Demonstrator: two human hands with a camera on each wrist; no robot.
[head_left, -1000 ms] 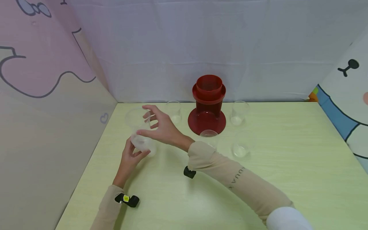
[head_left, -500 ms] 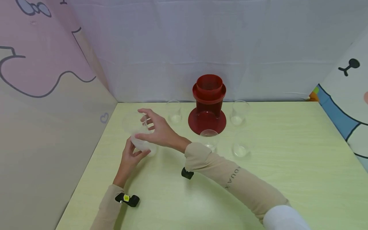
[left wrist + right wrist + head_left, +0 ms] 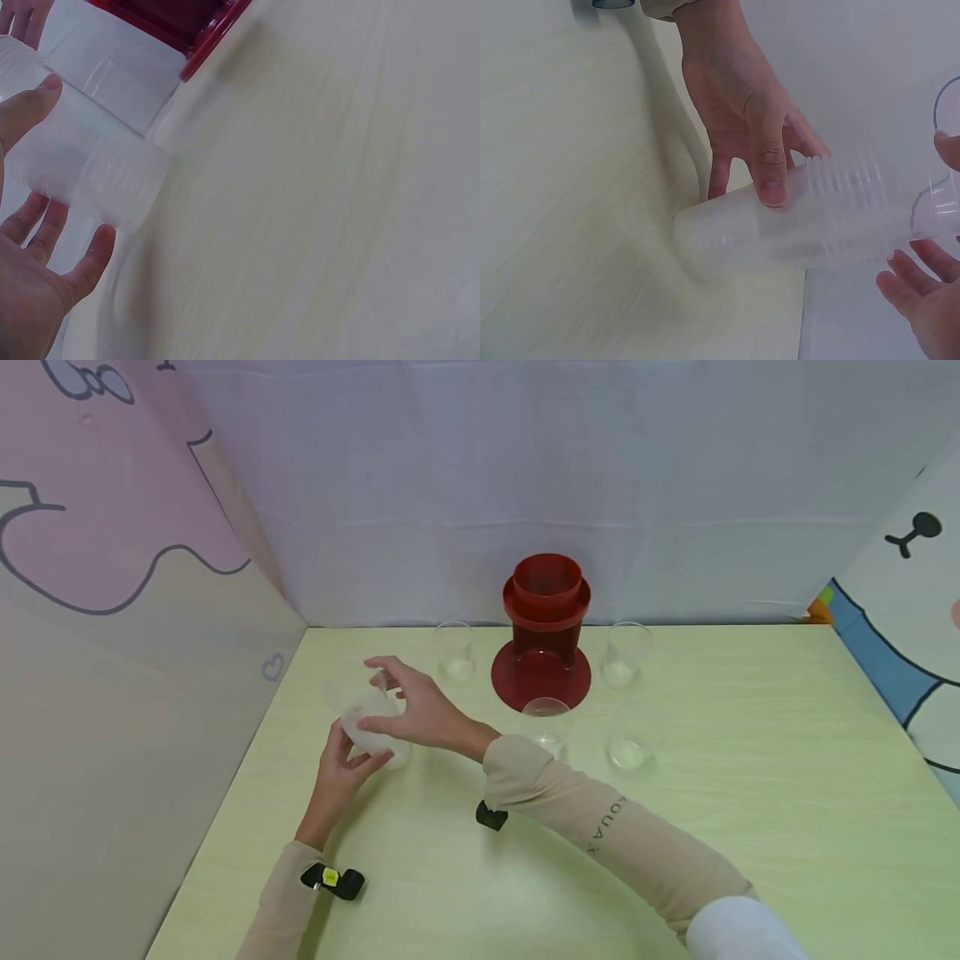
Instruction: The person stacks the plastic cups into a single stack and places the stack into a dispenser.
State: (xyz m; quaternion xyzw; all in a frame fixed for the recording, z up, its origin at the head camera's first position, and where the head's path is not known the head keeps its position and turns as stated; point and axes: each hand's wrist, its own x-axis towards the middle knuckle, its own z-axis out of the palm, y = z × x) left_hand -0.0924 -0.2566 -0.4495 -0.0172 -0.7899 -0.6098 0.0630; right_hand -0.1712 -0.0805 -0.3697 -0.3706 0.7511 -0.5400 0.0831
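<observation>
My left hand (image 3: 333,777) grips a stack of clear plastic cups (image 3: 780,225) near its base, thumb on one side and fingers on the other. The stack leans, its mouth tipped away up to the left. My right hand (image 3: 420,706) holds another clear plastic cup (image 3: 926,214) by its sides at the mouth of the stack, the cup partly inside it. In the left wrist view, the left thumb (image 3: 30,109) and fingers (image 3: 49,232) press on the ribbed stack. The right hand's fingers (image 3: 22,19) show at the upper left corner there.
Behind, red cups (image 3: 546,610) stand one in another on a round red plate (image 3: 510,681). Around them stand several single clear cups (image 3: 626,747), including one cup (image 3: 546,727) close to the right forearm. A curtain wall closes the table's back and left sides.
The right hand has moved slightly down and toward me, and the cup it holds has sunk deeper into the stack. The left hand and the stack stay in place.
</observation>
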